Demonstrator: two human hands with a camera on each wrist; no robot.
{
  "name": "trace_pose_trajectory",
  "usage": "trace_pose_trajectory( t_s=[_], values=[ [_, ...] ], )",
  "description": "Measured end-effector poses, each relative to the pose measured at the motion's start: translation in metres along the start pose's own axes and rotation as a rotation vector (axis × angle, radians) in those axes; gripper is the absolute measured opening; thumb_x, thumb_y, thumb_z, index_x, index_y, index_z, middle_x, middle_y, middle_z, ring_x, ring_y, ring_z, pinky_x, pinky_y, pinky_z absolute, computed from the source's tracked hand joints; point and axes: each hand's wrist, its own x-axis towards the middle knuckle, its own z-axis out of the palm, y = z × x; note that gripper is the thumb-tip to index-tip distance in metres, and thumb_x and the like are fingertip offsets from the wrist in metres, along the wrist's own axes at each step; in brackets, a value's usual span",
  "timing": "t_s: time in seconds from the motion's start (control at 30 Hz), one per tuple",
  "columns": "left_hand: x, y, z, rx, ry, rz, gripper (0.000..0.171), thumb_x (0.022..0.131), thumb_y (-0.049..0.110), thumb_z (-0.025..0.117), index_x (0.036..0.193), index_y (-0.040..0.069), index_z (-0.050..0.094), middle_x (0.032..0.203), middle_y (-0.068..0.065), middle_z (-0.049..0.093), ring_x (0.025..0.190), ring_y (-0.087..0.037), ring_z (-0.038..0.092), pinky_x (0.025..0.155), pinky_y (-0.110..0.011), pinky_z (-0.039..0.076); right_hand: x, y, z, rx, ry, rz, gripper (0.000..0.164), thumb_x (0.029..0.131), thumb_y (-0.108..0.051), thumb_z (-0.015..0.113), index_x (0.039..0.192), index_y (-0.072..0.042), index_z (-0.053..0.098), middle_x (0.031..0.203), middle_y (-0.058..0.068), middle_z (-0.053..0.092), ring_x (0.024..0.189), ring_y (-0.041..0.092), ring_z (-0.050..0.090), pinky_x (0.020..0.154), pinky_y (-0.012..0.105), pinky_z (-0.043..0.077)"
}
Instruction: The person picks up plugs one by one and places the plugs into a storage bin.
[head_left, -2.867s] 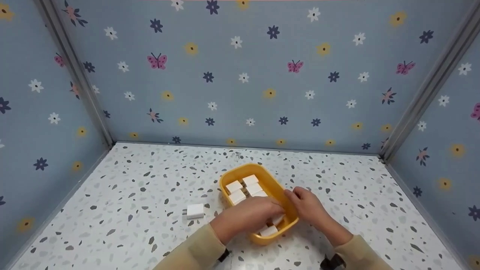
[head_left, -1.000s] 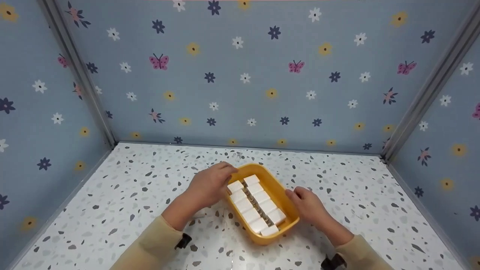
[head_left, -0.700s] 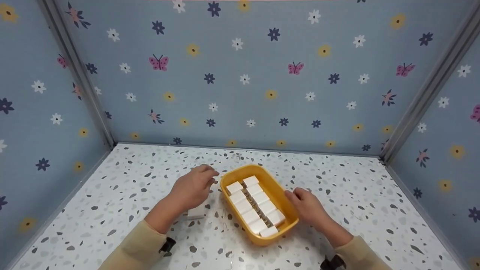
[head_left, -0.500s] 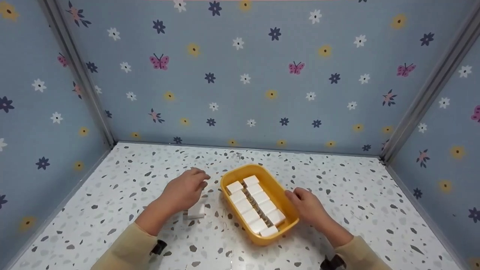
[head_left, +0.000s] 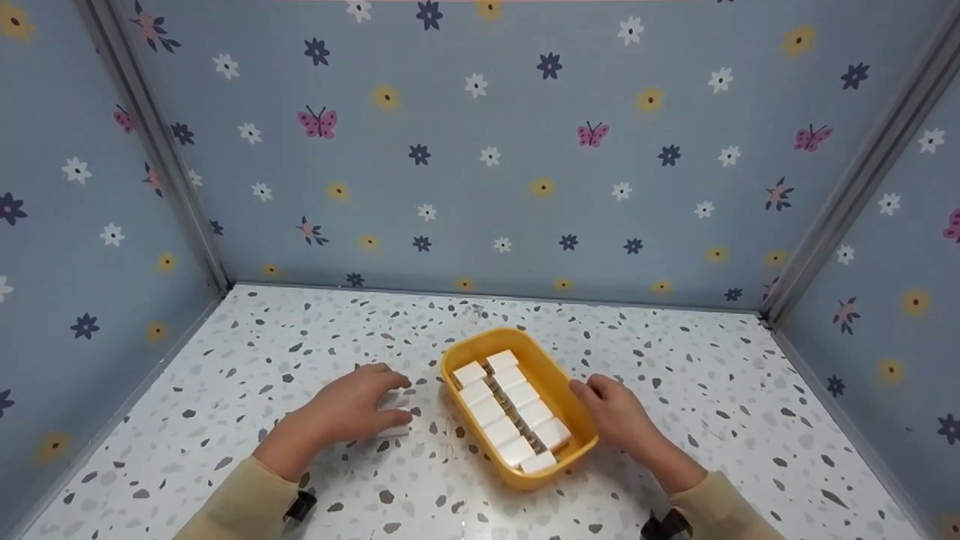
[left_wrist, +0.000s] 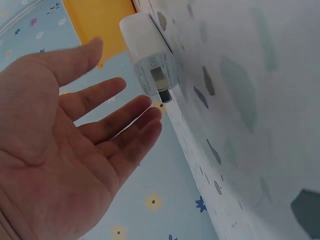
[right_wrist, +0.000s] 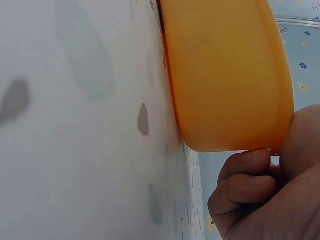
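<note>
On the tabletop lies a loose white plug-in charger (left_wrist: pixel 145 45), its flat metal prong showing in the left wrist view. My left hand (head_left: pixel 341 406) hovers over this charger, thumb and fingers spread apart and partly covering it in the head view. In the left wrist view the palm and fingers are relaxed, with a gap between them and the charger. A yellow plastic bin (head_left: pixel 553 379) stands at the centre, with white chargers (head_left: pixel 504 431) in two rows, prongs facing inward. My right hand (head_left: pixel 626 420) pinches the bin's right rim, fingers curled beneath it.
The speckled white tabletop (head_left: pixel 300 330) is enclosed by blue flower-patterned panels (head_left: pixel 480 150) at the back and both sides. Metal posts (head_left: pixel 150 142) stand at the back corners.
My left hand has come out of the bin, passed its left rim, and moved left and down over the loose charger, fingers spreading. The right hand and bin stay put.
</note>
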Motion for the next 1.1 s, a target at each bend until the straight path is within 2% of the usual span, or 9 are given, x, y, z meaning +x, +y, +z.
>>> trace_pose_trajectory(
  t_s=[0.17, 0.43, 0.63, 0.77, 0.87, 1.1],
  values=[
    [-0.0018, -0.0032, 0.0029, -0.002, -0.058, 0.008, 0.057, 0.091, 0.037, 0.091, 0.138, 0.008, 0.076, 0.131, -0.009, 0.070, 0.123, -0.032, 0.067, 0.111, -0.059, 0.054, 0.0015, 0.0017, 0.0004, -0.006, -0.004, 0.016, 0.035, 0.116, -0.038, 0.059, 0.097, -0.010, 0.064, 0.085, 0.008, 0.059, 0.079, 0.024, 0.057, 0.067, 0.033, 0.046],
    [-0.0036, -0.0046, 0.0058, 0.011, -0.050, 0.021, 0.050, 0.087, 0.031, 0.095, 0.129, 0.008, 0.080, 0.119, -0.003, 0.068, 0.109, -0.022, 0.064, 0.101, -0.053, 0.057, 0.0002, 0.0017, 0.0013, 0.002, -0.002, 0.001, 0.034, 0.116, -0.037, 0.060, 0.096, -0.010, 0.064, 0.084, 0.007, 0.058, 0.077, 0.023, 0.056, 0.066, 0.032, 0.046],
    [-0.0029, -0.0037, 0.0067, 0.045, -0.047, 0.037, 0.041, 0.088, 0.028, 0.093, 0.123, 0.009, 0.082, 0.111, 0.002, 0.066, 0.099, -0.018, 0.061, 0.091, -0.049, 0.057, -0.0010, 0.0012, 0.0004, 0.010, 0.012, -0.015, 0.037, 0.116, -0.037, 0.061, 0.091, -0.010, 0.061, 0.079, 0.007, 0.054, 0.074, 0.023, 0.055, 0.064, 0.032, 0.044],
    [-0.0025, -0.0037, 0.0058, 0.046, -0.041, 0.027, 0.040, 0.089, 0.026, 0.091, 0.124, 0.009, 0.082, 0.114, 0.000, 0.070, 0.105, -0.023, 0.067, 0.098, -0.052, 0.058, 0.0006, 0.0009, 0.0006, 0.012, 0.009, -0.009, 0.035, 0.116, -0.037, 0.061, 0.094, -0.010, 0.063, 0.082, 0.007, 0.056, 0.076, 0.023, 0.056, 0.065, 0.032, 0.045],
    [-0.0027, -0.0045, 0.0049, 0.044, -0.036, 0.048, 0.039, 0.092, 0.026, 0.090, 0.125, 0.007, 0.081, 0.117, -0.003, 0.071, 0.111, -0.028, 0.069, 0.103, -0.056, 0.058, 0.0015, 0.0006, 0.0007, 0.011, 0.010, -0.002, 0.034, 0.116, -0.037, 0.060, 0.095, -0.010, 0.063, 0.082, 0.007, 0.057, 0.077, 0.023, 0.056, 0.066, 0.032, 0.045],
    [0.0000, -0.0065, 0.0047, 0.036, -0.008, 0.110, 0.038, 0.099, 0.029, 0.085, 0.128, 0.006, 0.079, 0.117, -0.002, 0.071, 0.109, -0.026, 0.070, 0.100, -0.055, 0.059, 0.0009, 0.0013, 0.0009, 0.010, 0.011, -0.009, 0.034, 0.116, -0.037, 0.060, 0.095, -0.010, 0.063, 0.082, 0.007, 0.058, 0.077, 0.023, 0.056, 0.064, 0.032, 0.045]
  ],
)
